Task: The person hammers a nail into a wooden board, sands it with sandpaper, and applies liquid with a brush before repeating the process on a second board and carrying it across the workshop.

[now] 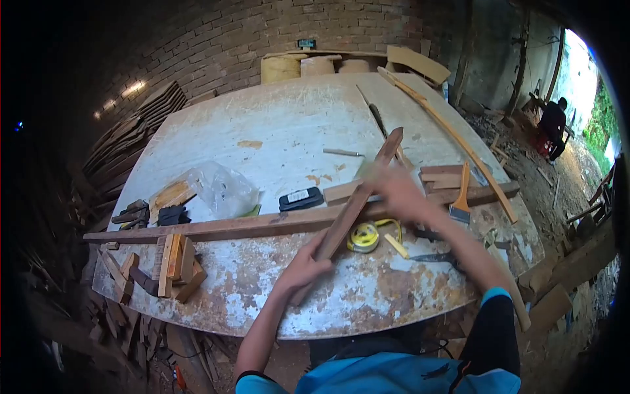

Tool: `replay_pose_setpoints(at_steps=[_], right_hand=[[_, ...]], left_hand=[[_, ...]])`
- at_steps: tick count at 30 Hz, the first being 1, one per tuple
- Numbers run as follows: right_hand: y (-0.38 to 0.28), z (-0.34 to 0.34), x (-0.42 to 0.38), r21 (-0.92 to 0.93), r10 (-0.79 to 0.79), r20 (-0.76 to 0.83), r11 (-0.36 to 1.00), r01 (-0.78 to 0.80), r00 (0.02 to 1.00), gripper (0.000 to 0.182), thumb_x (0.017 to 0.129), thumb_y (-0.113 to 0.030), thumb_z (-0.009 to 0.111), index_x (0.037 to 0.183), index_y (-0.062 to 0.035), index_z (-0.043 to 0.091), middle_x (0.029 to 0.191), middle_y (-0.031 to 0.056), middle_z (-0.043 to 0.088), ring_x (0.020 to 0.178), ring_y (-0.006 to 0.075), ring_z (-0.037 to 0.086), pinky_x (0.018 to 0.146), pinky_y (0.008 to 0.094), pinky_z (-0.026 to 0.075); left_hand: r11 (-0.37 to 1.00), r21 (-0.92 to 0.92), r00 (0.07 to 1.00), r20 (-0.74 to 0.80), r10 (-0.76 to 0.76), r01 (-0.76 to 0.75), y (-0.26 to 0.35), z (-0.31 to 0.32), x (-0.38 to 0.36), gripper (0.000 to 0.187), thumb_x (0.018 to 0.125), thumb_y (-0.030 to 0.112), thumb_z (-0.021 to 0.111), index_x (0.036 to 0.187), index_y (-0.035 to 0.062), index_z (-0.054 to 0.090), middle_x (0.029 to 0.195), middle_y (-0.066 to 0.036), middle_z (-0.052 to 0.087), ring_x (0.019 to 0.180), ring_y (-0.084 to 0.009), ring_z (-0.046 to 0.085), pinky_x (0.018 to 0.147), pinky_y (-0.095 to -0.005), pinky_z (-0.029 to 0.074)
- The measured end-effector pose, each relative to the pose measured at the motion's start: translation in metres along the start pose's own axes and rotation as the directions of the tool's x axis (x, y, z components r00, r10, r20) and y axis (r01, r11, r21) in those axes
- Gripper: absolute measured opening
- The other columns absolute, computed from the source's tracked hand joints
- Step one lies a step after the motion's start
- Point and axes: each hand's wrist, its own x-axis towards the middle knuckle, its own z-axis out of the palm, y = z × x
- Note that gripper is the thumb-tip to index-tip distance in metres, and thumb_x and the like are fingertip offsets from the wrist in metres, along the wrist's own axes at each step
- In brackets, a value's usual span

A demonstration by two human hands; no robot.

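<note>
A dark wooden strip [351, 209] slants up from the table's front edge, its far end raised over the tabletop. My left hand [307, 266] is wrapped round its lower part. My right hand [397, 187] is at the strip's upper half, smeared by motion, so its fingers and anything in them cannot be made out. Beneath the strip a long dark beam [262, 225] lies across the table. A yellow tape measure [363, 238] rests just right of the strip, with a small light wood piece [396, 246] beside it. A paintbrush [462, 194] leans on the beam farther right.
On the worn white table [216, 138] lie a black case with a label [302, 199], a clear plastic bag [223, 189] and a thin hand tool [342, 152]. Wood blocks [176, 266] stand front left. A long curved wood strip [453, 134] runs along the right. Another person [552, 128] sits far right.
</note>
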Motion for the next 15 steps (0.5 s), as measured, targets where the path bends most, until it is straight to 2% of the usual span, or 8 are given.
replay_pose_setpoints(at_steps=[2, 4, 6, 8, 10, 11, 13, 15], right_hand=[[0.049, 0.005, 0.007, 0.014, 0.202, -0.134, 0.979, -0.202, 0.97, 0.067, 0.073, -0.001, 0.055, 0.136, -0.0178, 0.042, 0.145, 0.0135, 0.034, 0.132, 0.0347, 0.034, 0.109, 0.0487, 0.024], [0.058, 0.012, 0.009, -0.19, 0.133, -0.359, 0.959, -0.211, 0.924, 0.057, 0.077, -0.004, 0.053, 0.133, -0.0144, 0.047, 0.14, 0.0126, 0.043, 0.124, 0.0355, 0.042, 0.104, 0.0463, 0.031], [0.013, 0.016, -0.005, -0.03, -0.023, -0.159, 0.999, 0.019, 0.987, 0.061, 0.077, -0.003, 0.052, 0.135, -0.0167, 0.044, 0.144, 0.0106, 0.037, 0.133, 0.0304, 0.034, 0.11, 0.0529, 0.02], [-0.02, 0.008, -0.022, -0.121, -0.198, -0.098, 0.975, 0.186, 0.975, 0.059, 0.077, -0.006, 0.054, 0.134, -0.0196, 0.046, 0.145, 0.0082, 0.037, 0.135, 0.0285, 0.032, 0.111, 0.0527, 0.017], [0.007, -0.006, -0.002, -0.011, 0.043, -0.071, 0.999, -0.044, 0.997, 0.062, 0.076, -0.001, 0.048, 0.135, -0.0238, 0.045, 0.146, 0.0073, 0.036, 0.136, 0.0266, 0.031, 0.11, 0.0575, 0.015], [0.042, 0.006, 0.007, -0.026, 0.199, -0.174, 0.978, -0.206, 0.964, 0.062, 0.077, -0.001, 0.049, 0.135, -0.0228, 0.045, 0.146, 0.0069, 0.036, 0.136, 0.0257, 0.03, 0.109, 0.0595, 0.013], [0.057, 0.002, 0.012, -0.07, 0.216, -0.207, 0.97, -0.235, 0.954, 0.062, 0.077, -0.002, 0.049, 0.135, -0.0223, 0.045, 0.147, 0.0075, 0.035, 0.137, 0.0268, 0.029, 0.109, 0.0598, 0.014], [0.02, -0.004, 0.019, -0.066, 0.143, -0.095, 0.987, -0.15, 0.985, 0.065, 0.076, -0.003, 0.049, 0.137, -0.0238, 0.042, 0.148, 0.0079, 0.031, 0.138, 0.027, 0.027, 0.109, 0.0593, 0.015]], left_hand=[[0.998, 0.025, 0.999, 0.011, -0.051, 0.051, 0.002, -0.002, -0.001, 0.086, 0.064, 0.013, 0.064, 0.143, 0.0039, 0.032, 0.135, -0.016, 0.045, 0.126, -0.0229, 0.042, 0.105, -0.0322, 0.032], [0.999, 0.002, 0.998, 0.033, -0.046, 0.046, 0.0, -0.002, 0.0, 0.084, 0.064, 0.014, 0.064, 0.142, 0.0019, 0.032, 0.135, -0.017, 0.046, 0.125, -0.0237, 0.043, 0.105, -0.0319, 0.032], [0.998, -0.06, 0.999, 0.048, 0.023, -0.02, -0.005, -0.006, 0.004, 0.081, 0.066, 0.015, 0.062, 0.139, -0.0025, 0.033, 0.135, -0.019, 0.045, 0.126, -0.025, 0.043, 0.105, -0.0311, 0.032], [0.999, 0.052, 1.0, 0.01, -0.013, 0.013, -0.004, -0.001, 0.002, 0.079, 0.066, 0.013, 0.062, 0.139, -0.0028, 0.034, 0.134, -0.019, 0.045, 0.126, -0.0248, 0.043, 0.106, -0.0316, 0.031], [1.0, 0.0, 0.999, -0.021, -0.024, 0.024, -0.006, 0.001, 0.001, 0.08, 0.065, 0.012, 0.063, 0.139, -0.0024, 0.034, 0.132, -0.018, 0.047, 0.122, -0.0238, 0.045, 0.102, -0.0315, 0.036], [0.995, -0.067, 0.997, -0.013, -0.075, 0.074, -0.004, 0.001, 0.0, 0.081, 0.064, 0.009, 0.064, 0.139, 0.0012, 0.036, 0.13, -0.015, 0.048, 0.119, -0.0225, 0.046, 0.099, -0.0307, 0.039], [0.979, -0.147, 0.989, -0.012, -0.146, 0.143, 0.003, 0.004, 0.0, 0.081, 0.062, 0.007, 0.064, 0.139, 0.0051, 0.039, 0.127, -0.012, 0.049, 0.114, -0.0198, 0.047, 0.092, -0.0292, 0.043], [0.922, -0.341, 0.983, 0.078, -0.166, 0.183, -0.007, -0.004, 0.002, 0.077, 0.066, 0.007, 0.058, 0.14, 0.0078, 0.036, 0.099, -0.008, 0.053, 0.074, -0.0114, 0.052, 0.059, -0.0228, 0.045]])
